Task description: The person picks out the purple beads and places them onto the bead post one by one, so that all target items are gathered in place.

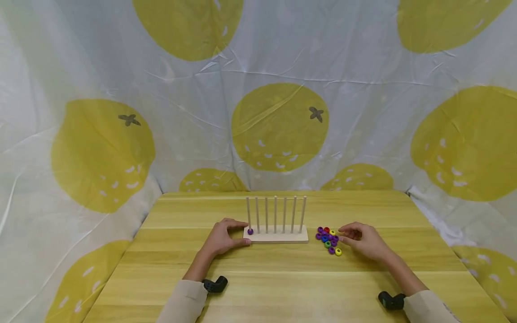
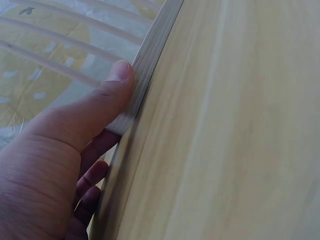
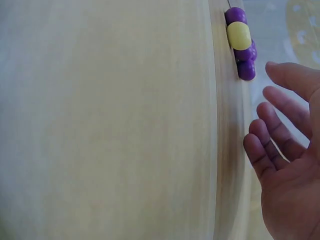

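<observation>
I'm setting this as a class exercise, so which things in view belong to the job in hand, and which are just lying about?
Belonging to the job:
wooden peg stand, held by the left hand
purple bead at the leftmost peg's foot
loose beads near the right hand

Just there:
patterned cloth behind
table beneath
black devices at the wrists

A pale wooden rack (image 1: pixel 278 238) stands upright with seven slim pegs (image 1: pixel 275 215); a purple bead (image 1: pixel 250 232) sits at the leftmost peg's foot; loose purple, yellow, red, blue and green beads (image 1: pixel 330 238) cluster near the rack's right end
</observation>
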Demonstrator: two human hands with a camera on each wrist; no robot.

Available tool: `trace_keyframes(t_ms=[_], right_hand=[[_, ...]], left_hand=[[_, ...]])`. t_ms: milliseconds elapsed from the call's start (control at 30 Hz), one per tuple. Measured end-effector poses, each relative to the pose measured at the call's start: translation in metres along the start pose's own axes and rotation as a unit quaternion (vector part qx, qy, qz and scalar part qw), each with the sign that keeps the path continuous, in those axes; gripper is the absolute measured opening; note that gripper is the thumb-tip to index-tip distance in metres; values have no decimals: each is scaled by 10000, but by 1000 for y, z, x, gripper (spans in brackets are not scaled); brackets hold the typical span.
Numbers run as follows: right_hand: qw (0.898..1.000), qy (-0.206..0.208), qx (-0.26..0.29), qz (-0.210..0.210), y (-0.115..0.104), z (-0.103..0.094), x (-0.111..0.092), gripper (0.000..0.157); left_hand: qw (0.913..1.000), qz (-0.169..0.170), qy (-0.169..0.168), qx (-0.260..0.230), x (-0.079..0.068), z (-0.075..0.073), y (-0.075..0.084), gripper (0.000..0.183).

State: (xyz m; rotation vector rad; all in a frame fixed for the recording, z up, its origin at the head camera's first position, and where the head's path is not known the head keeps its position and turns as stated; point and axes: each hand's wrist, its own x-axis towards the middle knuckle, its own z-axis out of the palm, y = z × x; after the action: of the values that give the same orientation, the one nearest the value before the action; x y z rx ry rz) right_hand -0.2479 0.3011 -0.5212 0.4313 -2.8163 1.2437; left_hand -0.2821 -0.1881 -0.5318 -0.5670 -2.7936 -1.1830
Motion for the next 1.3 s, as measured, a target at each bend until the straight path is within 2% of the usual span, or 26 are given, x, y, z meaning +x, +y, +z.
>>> trace_keyframes(t_ms=[200,800,1300], right_hand=[[10000,-31,52,24,6,1,-1,23],[9995,-263,-90,-167,13,7,4,19],[9989,-280,-278,-243,10,8,5,15]], left_hand=[[10000,-91,-5,24,1,1,-1,59],[10000,-30,4,14,0,2,-2,58],[10000,-15,-26,-40,1,2,-2,60]])
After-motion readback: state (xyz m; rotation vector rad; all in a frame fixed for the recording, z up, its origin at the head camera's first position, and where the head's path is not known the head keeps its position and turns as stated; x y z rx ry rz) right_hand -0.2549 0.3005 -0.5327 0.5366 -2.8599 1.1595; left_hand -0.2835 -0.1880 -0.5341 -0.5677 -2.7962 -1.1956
